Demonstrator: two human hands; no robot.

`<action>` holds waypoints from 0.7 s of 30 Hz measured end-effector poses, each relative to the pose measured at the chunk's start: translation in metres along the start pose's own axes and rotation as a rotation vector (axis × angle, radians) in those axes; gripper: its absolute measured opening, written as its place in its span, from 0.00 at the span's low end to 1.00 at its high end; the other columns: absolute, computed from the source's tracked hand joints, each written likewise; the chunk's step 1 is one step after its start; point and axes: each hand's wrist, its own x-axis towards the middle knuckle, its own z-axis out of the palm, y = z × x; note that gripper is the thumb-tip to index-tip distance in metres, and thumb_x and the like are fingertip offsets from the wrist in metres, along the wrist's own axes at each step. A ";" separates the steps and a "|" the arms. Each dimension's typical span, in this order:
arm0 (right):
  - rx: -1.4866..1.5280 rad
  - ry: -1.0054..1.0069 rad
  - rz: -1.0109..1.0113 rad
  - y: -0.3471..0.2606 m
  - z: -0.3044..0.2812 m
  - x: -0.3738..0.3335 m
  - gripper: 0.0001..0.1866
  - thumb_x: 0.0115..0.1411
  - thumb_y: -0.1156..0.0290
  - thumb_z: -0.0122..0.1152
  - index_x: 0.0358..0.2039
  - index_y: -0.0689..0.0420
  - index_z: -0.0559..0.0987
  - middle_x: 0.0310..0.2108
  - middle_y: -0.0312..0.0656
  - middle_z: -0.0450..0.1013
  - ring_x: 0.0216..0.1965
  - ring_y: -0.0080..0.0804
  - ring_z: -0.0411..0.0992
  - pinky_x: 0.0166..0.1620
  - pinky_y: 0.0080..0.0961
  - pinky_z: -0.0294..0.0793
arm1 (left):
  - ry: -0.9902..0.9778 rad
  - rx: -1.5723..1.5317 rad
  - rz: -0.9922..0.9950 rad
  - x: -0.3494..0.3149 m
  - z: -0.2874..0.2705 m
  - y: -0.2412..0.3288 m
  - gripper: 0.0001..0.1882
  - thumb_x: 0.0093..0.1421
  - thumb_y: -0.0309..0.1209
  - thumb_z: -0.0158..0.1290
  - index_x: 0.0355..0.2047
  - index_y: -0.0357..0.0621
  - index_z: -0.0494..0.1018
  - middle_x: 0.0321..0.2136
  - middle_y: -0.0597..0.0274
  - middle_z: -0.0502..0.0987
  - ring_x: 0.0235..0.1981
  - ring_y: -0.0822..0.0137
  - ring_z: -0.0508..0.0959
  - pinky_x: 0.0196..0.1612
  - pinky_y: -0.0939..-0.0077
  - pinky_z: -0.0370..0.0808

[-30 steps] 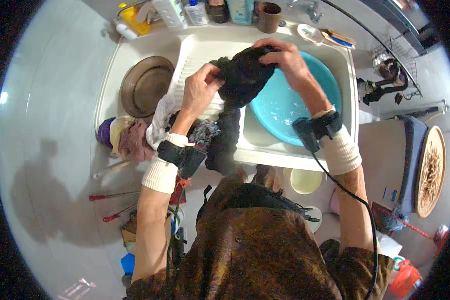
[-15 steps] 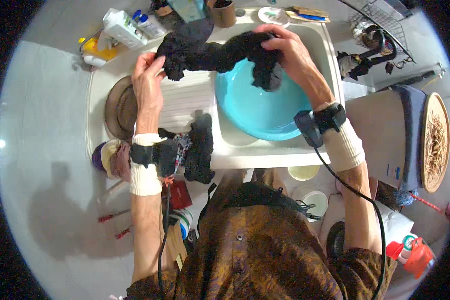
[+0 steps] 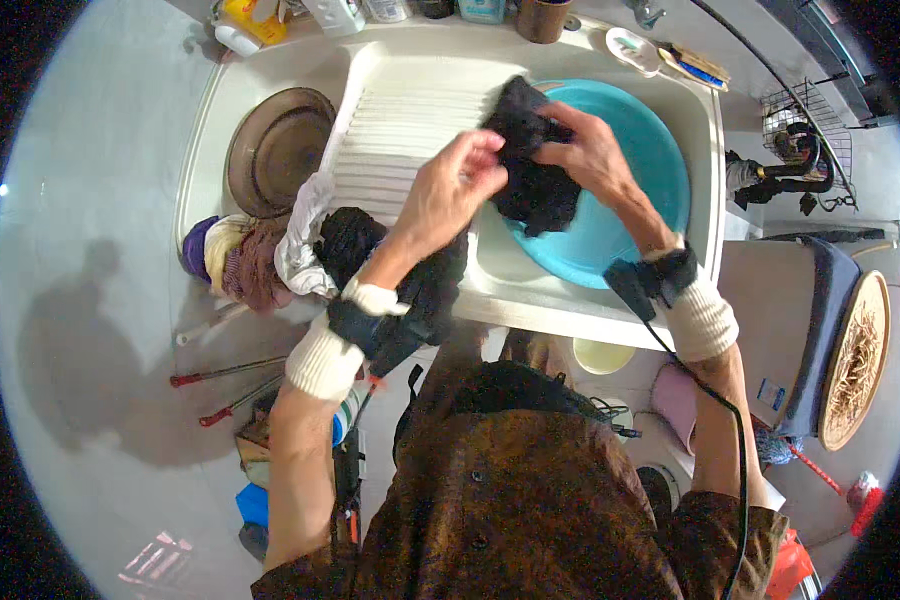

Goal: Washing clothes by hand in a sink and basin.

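A bunched black cloth garment [image 3: 532,170] hangs above the left part of a light-blue basin [image 3: 660,150]. My right hand [image 3: 595,160] is closed on its upper right side, thumb and fingers pressed into the fabric. At the cloth's left edge is my left hand [image 3: 448,190], slightly blurred. Its fingers are curled, with a gap between them and the thumb, and no fabric shows in that gap. The basin sits in the right bowl of a white sink [image 3: 530,312]. The garment's exact kind cannot be made out.
Left of the basin lies a ribbed washboard [image 3: 395,130], and beyond it a brown basin [image 3: 270,165]. Dark and pale clothes [image 3: 260,265] drape over the sink's front left edge. Bottles [image 3: 335,12] line the back. A soap dish [image 3: 632,50] and brushes [image 3: 695,68] stand back right.
The black cloth has gone from stretched between both hands to bunched up in my right hand. My left hand has moved right, toward it. The view has shifted, showing more of the brown basin.
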 end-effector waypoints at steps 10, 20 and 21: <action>0.154 0.027 0.041 -0.009 -0.014 -0.037 0.19 0.40 0.78 0.55 0.38 0.60 0.72 0.29 0.40 0.72 0.31 0.27 0.69 0.38 0.22 0.68 | -0.272 0.965 -0.048 -0.125 -0.007 -0.058 0.22 0.39 0.32 0.58 0.36 0.42 0.65 0.35 0.52 0.62 0.40 0.51 0.65 0.35 0.58 0.71; -0.573 0.067 -0.115 0.071 0.014 -0.062 0.18 0.38 0.75 0.52 0.35 0.51 0.72 0.24 0.48 0.69 0.30 0.47 0.70 0.32 0.39 0.69 | 0.041 -0.001 -0.099 -0.066 -0.046 0.051 0.11 0.42 0.23 0.50 0.29 0.36 0.68 0.26 0.63 0.72 0.29 0.74 0.70 0.34 0.80 0.67; -0.651 -0.029 -0.117 0.084 0.012 -0.068 0.17 0.39 0.73 0.51 0.35 0.49 0.72 0.25 0.48 0.69 0.30 0.50 0.70 0.32 0.44 0.69 | 0.030 -0.072 -0.067 -0.055 -0.046 0.059 0.11 0.42 0.22 0.50 0.30 0.36 0.67 0.25 0.64 0.71 0.28 0.75 0.70 0.33 0.81 0.67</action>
